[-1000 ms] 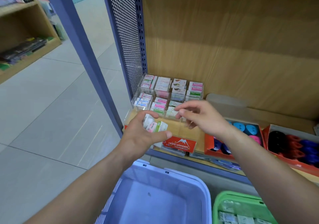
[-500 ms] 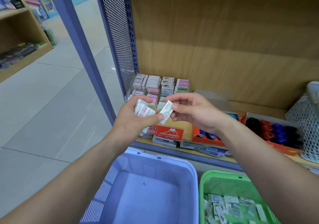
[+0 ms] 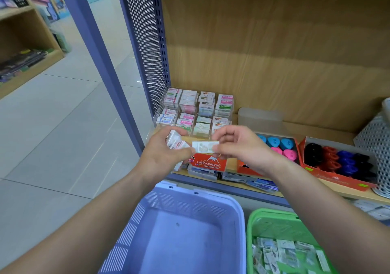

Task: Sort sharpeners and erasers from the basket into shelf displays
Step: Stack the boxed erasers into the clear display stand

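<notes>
Here, one eraser (image 3: 205, 146) is pinched between thumb and fingertips of the right hand (image 3: 238, 147), beside a small stack (image 3: 175, 142) gripped in the curled left hand (image 3: 166, 157).
Both are held just before the clear compartment display (image 3: 196, 111) on the shelf (image 3: 325, 130); eraser placement is judged to be in hand. Next, a matching compartment must be picked out and the eraser slid in flat.

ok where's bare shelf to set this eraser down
Bare wood strip behind the sharpener boxes, between the translucent box and white mesh basket. The blue basket floor is nearly bare. Crowded: shelf front edge and green basket.
</notes>
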{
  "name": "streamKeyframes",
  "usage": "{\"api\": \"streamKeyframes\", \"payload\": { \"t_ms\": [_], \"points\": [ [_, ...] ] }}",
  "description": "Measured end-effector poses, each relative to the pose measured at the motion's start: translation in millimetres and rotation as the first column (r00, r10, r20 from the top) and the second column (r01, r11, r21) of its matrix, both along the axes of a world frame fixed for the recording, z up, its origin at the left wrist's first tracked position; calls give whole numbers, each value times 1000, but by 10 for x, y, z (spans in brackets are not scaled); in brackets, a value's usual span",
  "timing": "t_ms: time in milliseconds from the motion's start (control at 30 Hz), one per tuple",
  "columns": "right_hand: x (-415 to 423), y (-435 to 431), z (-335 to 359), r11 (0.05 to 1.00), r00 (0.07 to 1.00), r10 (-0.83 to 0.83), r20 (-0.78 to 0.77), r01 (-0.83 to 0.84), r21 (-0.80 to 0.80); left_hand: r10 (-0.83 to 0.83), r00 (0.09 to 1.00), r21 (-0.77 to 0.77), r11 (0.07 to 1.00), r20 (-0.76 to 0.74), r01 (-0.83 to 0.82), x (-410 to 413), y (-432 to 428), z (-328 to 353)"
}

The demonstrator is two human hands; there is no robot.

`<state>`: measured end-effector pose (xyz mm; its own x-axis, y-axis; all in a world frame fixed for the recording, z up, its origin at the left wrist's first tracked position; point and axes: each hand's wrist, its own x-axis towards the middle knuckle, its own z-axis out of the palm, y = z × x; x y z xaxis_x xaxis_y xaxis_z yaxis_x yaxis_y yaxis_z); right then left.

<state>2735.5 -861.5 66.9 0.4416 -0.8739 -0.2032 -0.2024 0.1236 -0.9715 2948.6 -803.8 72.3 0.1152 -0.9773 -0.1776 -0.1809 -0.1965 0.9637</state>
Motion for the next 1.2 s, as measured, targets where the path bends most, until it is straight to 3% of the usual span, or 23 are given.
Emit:
{"api": "streamKeyframes", "payload": {
  "t_ms": [200, 367, 533, 633, 733, 1000, 1100, 1200],
  "points": [
    [-103, -97, -391, 994, 977, -105, -188, 105, -10, -14, 1000, 122, 992, 17, 11, 155, -38, -151],
    [-76, -440, -578, 965, 944, -262, -199, 253, -71, 9, 999, 165, 986, -33, -4, 268, -109, -215],
    [186, -1160, -780, 914, 888, -363, -281, 281, -293, 16, 994, 145, 989, -104, -1, 328, -222, -185],
    [370, -1552, -904, 904, 834, -327, -443, 140, -404, 20, 993, 115, 993, -118, -6, 353, -285, -191],
    [457, -1784, -1043, 910, 743, -250, -621, -38, -412, 11, 993, 114, 993, -115, 2, 366, -315, -244],
    [469, -1904, -1217, 844, 570, -194, -798, -318, -432, 119, 982, 82, 991, -144, -108, 426, -394, -355],
    [461, -1810, -1134, 859, 602, -183, -777, -286, -424, 131, 977, 67, 990, -166, -122, 409, -387, -337],
    [463, -1500, -850, 835, 747, -271, -607, -131, -534, 142, 970, 67, 989, -196, -131, 388, -408, -289]
  ]
}}
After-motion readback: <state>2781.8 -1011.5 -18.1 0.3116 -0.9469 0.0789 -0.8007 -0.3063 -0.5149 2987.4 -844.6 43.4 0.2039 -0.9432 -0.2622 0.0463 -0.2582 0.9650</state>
